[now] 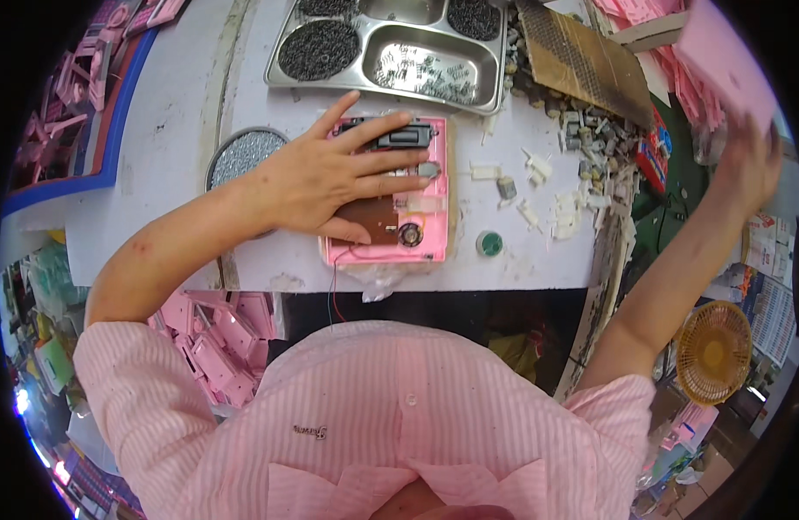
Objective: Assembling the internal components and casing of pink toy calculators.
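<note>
- Two hands were at work, both read against the pink open casing (391, 208) lying flat near the front edge of the white worktable (174, 130).
- Left hand (330, 178) lay palm-down on the casing, fingers spread flat and pressing; nothing was gripped.
- Under and beside those fingers: a black rectangular part (404, 136) at the casing's far end, a brown circuit board (378, 221) near its middle, a small round part (409, 234) at its near end.
- Red and dark wires (334, 286) trailed from the casing's near edge over the table front.
- Right hand (746, 160) was raised well to the right of the casing, closed on a flat pink panel (724, 61); motion blur hid the finger detail.
- Beyond the casing stood a metal compartment tray (330, 82) with dark small parts in its wells.
- Left of the casing, touching the forearm, sat a round dish of silvery bits (243, 152).
- Right of the casing: scattered white plastic pieces (538, 191) and a small green-topped round cap (489, 243).
- Farther right and beyond: a cardboard sheet (581, 61).
- Below the table, left of the casing, more pink casings (217, 338) were piled.
</note>
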Demonstrator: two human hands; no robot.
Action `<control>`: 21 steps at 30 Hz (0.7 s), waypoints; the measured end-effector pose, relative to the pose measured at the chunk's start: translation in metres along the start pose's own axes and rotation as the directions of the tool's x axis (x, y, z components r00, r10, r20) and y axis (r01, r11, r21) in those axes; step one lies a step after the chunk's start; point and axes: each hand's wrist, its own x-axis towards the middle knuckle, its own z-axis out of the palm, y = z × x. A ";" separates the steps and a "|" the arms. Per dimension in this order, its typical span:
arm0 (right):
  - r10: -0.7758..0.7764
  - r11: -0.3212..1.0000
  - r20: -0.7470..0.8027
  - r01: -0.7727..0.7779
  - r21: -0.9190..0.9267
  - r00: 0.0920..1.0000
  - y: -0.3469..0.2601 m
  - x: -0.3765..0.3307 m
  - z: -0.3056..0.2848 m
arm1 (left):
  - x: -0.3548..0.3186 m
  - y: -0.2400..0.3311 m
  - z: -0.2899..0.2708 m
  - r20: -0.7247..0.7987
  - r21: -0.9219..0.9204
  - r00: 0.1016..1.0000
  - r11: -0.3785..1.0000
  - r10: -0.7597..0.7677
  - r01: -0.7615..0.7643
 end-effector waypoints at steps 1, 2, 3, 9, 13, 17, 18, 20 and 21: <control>-0.004 0.959 0.012 0.000 0.283 1.000 -0.009 -0.032 -0.016 | 0.001 0.005 -0.005 -0.107 0.032 0.994 0.999 0.031 -0.027; 0.083 0.933 -0.011 -0.074 0.352 0.996 -0.022 -0.071 -0.019 | 0.002 0.009 -0.008 -0.267 -0.060 0.963 0.998 -0.031 0.015; 0.173 0.897 -0.025 -0.147 0.417 0.985 -0.035 -0.110 -0.019 | 0.003 0.014 -0.011 -0.412 -0.161 0.905 0.986 -0.106 0.042; 0.395 0.547 0.536 -0.660 0.515 0.746 -0.098 -0.268 0.062 | 0.014 0.096 -0.019 -0.123 -0.970 0.724 -0.071 -0.678 -0.232; 0.446 0.720 0.606 -0.666 0.194 0.658 -0.099 -0.294 0.072 | 0.000 0.101 -0.001 -0.160 -0.986 0.562 0.161 -0.811 -0.048; 0.332 0.933 0.650 -0.341 -0.117 0.684 -0.081 -0.319 0.077 | -0.025 0.093 0.018 -0.134 -0.826 0.588 0.417 -0.798 0.378; 0.329 0.940 0.668 -0.301 -0.162 0.667 -0.083 -0.320 0.080 | -0.026 0.091 0.021 -0.147 -0.784 0.590 0.457 -0.794 0.420; 0.342 0.938 0.696 -0.275 -0.211 0.632 -0.084 -0.314 0.087 | -0.027 0.087 0.020 -0.153 -0.774 0.578 0.461 -0.801 0.434; 0.344 0.937 0.710 -0.269 -0.222 0.614 -0.081 -0.311 0.090 | -0.027 0.085 0.020 -0.156 -0.770 0.572 0.462 -0.805 0.440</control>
